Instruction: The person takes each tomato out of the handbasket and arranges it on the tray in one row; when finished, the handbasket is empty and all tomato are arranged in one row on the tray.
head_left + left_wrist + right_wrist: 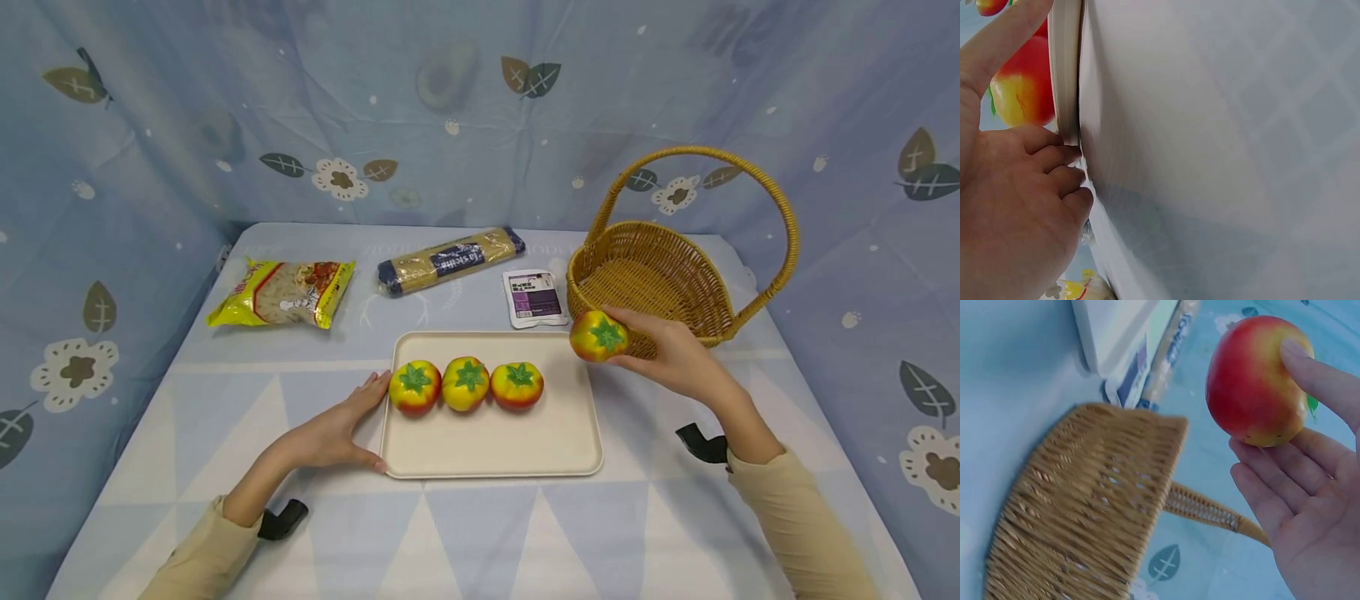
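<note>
In my right hand (678, 354) a red-and-yellow persimmon (598, 337) with a green leafy top is pinched between thumb and fingers. It is held up by the tray's far right corner, just in front of the wicker basket (723, 287). The right wrist view shows the held persimmon (1257, 381) with the thumb on its side. Three similar persimmons (466, 384) sit in a row on the cream tray (487, 446). My left hand (330, 433) is spread along the tray's left edge, thumb and fingertips touching it, with the leftmost persimmon (415, 388) close by.
Behind the tray lie a yellow snack-like packet (288, 293), a long pack of pasta (452, 260) and a small white-and-purple pouch (535, 297). The basket's tall handle (783, 242) arches up at the right. Patterned cloth (450, 108) hangs around the table.
</note>
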### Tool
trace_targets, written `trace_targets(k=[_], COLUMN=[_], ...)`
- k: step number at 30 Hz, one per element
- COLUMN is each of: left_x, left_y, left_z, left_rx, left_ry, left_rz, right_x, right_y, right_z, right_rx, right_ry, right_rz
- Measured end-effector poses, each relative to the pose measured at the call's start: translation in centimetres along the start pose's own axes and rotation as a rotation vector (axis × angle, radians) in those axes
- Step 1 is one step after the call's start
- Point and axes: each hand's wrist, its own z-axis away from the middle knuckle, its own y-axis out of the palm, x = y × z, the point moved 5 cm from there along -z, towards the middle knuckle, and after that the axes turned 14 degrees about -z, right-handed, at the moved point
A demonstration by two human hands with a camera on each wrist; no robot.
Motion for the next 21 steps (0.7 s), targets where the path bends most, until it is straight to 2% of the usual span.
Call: trace_targets(k=[4, 13, 21], left_x=[0.0, 0.0, 0.0], left_y=[0.0, 0.0, 0.0], left_z=[0.0, 0.1, 0.0], left_rx=[-0.003, -0.016, -0.01], left_ry=[-0.003, 0.008, -0.005], left_rz=[-0.006, -0.018, -0.02], right_x=[-0.3, -1.0, -1.7], right_y=[0.9, 3.0, 4.4], right_z=[0.2, 0.6, 0.9], right_rx=[0.016, 0.11, 0.165], right_ry=[-0.005, -0.016, 0.011], right_rz=[-0.021, -0.042, -0.078])
